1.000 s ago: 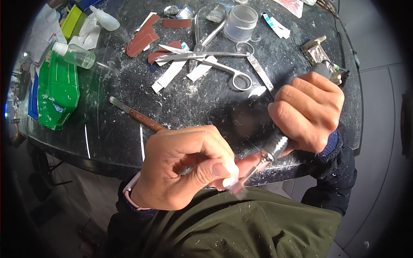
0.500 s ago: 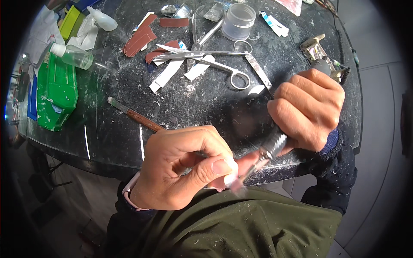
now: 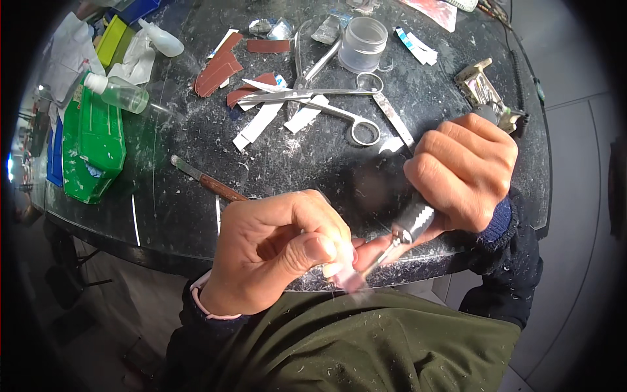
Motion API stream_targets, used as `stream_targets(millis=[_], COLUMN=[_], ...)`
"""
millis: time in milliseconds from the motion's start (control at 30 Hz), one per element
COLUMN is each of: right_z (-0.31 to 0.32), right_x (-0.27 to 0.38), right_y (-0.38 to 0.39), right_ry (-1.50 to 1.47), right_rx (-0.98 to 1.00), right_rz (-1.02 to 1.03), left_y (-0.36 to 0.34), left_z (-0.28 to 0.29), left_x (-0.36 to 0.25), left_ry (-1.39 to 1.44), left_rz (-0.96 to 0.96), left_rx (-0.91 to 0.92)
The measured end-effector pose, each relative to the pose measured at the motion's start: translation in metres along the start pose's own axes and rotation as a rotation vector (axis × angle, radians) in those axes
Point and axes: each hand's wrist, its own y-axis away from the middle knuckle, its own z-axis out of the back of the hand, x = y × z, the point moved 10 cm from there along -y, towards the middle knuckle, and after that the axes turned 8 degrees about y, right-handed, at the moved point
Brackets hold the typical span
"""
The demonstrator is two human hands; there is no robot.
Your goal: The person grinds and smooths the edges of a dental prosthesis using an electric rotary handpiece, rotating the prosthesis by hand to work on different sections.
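My left hand (image 3: 274,255) pinches a small pink and white piece (image 3: 336,269) at the front edge of the worktable. My right hand (image 3: 460,173) is closed around a black rotary handpiece (image 3: 413,219), whose metal shank points down-left to a blurred pink tip (image 3: 354,281) beside that piece. The tip and the piece partly blend in the blur. A knife with a wooden handle (image 3: 219,188) lies just beyond my left hand.
Crossed scissors (image 3: 353,127), red sandpaper pieces (image 3: 219,68), white strips (image 3: 258,124) and a clear jar (image 3: 361,46) lie at the back of the dark table (image 3: 170,222). A green box (image 3: 88,157) and clear bottle (image 3: 124,95) stand left; a metal stand (image 3: 473,81) sits right.
My left hand and the piece have shifted slightly up and left, with the piece turned a little. The table's items sit slightly lower in the view. Both grips remain.
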Motion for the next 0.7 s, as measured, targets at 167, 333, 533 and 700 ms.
stream_targets(millis=[167,333,533,700], right_z=[0.001,-0.002,0.0,-0.001], right_x=[0.002,-0.004,-0.003,0.001], right_y=[0.004,-0.001,-0.002,0.002], right_ry=[-0.004,-0.044,-0.047,-0.027], right_rx=[-0.069,0.023,0.012,-0.067], right_rz=[-0.01,-0.051,-0.022,-0.002], left_y=[-0.002,-0.001,-0.001,0.0], left_z=[-0.003,-0.001,-0.003,-0.002], left_x=[0.003,0.003,0.007,0.01], left_ry=[0.066,0.124,0.202,0.215], left_rz=[0.033,0.019,0.07,0.085], left_rx=[0.028,0.036,0.065,0.047])
